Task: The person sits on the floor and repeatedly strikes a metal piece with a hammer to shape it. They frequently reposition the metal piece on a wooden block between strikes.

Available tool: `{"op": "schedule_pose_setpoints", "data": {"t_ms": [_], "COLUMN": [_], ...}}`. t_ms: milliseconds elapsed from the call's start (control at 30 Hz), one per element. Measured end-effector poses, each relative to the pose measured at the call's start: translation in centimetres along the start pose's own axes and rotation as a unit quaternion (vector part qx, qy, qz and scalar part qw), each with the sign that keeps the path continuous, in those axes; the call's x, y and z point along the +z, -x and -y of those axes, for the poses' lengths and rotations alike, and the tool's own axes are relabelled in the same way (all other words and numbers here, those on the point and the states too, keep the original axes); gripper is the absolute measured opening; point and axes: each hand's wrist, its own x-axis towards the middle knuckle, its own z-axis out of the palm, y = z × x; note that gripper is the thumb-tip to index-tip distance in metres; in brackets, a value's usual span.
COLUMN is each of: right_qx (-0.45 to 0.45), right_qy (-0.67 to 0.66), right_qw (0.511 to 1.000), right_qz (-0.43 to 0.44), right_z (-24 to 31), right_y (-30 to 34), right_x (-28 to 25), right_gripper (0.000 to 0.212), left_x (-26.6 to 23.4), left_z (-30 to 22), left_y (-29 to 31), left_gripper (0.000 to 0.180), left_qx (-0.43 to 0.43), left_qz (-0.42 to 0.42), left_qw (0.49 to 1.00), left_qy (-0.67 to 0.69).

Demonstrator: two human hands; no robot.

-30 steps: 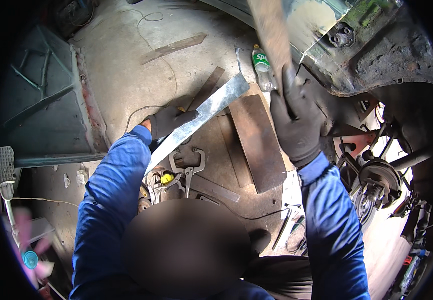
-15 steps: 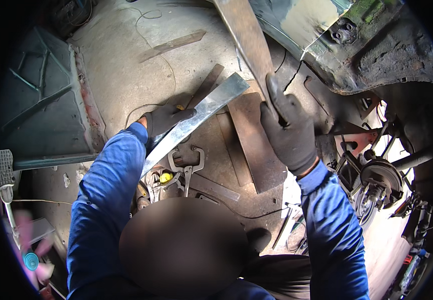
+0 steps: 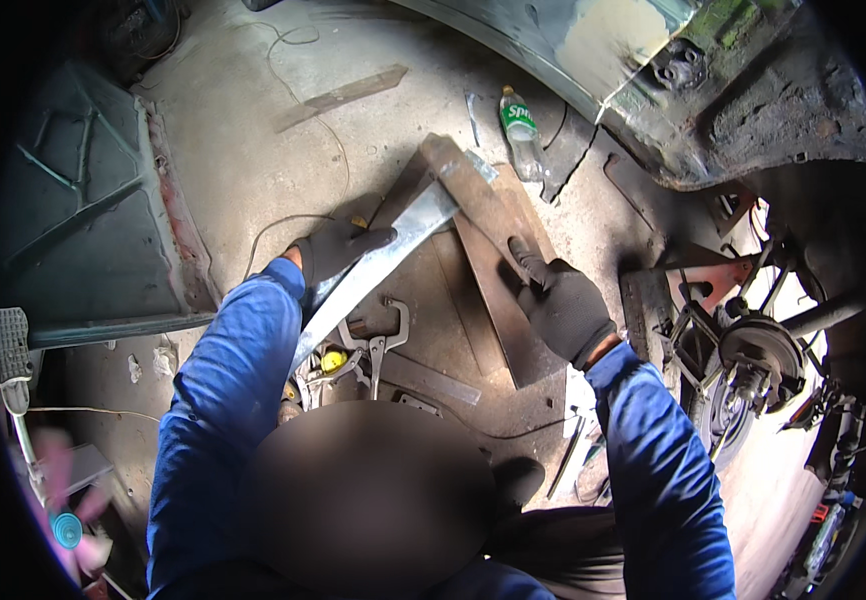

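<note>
My gloved left hand grips a shiny metal strip, which slants up and away to the right. In my gloved right hand is a rusty brown metal strip. Its far end lies across the far part of the shiny strip, hiding some of it; whether the two touch I cannot tell. Beneath my hands, a wider rusty metal plate rests on the floor. Locking C-clamps lie close to my body, beside a small yellow round object.
A green-labelled plastic bottle is on the floor ahead. Another flat strip lies farther left. A car body panel overhangs at right, above a brake disc. At left are a detached panel and a pink-bladed fan.
My right hand has lowered the brown strip toward me, its far end now over the shiny strip. The bottle behind has come into view. My left hand keeps its grip.
</note>
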Motion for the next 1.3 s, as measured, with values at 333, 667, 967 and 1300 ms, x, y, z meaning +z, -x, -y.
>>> {"op": "schedule_pose_setpoints", "data": {"t_ms": [333, 667, 967, 1300], "right_qx": [0.067, 0.210, 0.470, 0.378], "right_qy": [-0.022, -0.136, -0.162, -0.104], "right_qw": [0.997, 0.951, 0.866, 0.914], "right_qz": [-0.014, -0.181, -0.047, 0.107], "right_z": [-0.4, 2.8, 1.6, 4.1], "right_y": [1.4, 18.7, 30.2, 27.0], "right_x": [-0.3, 6.3, 19.7, 17.1], "right_gripper": [0.069, 0.072, 0.080, 0.071], "left_x": [0.9, -4.6, -9.0, -7.8], "left_z": [-0.2, 6.7, 0.0, -2.8], "left_y": [-0.2, 2.5, 12.1, 17.6], "left_gripper": [0.092, 0.075, 0.097, 0.098], "left_qx": [-0.005, 0.051, 0.210, 0.299], "left_qz": [-0.002, -0.194, -0.073, 0.032], "left_qw": [0.999, 0.965, 0.742, 0.726], "left_qy": [0.033, 0.169, 0.633, 0.618]}}
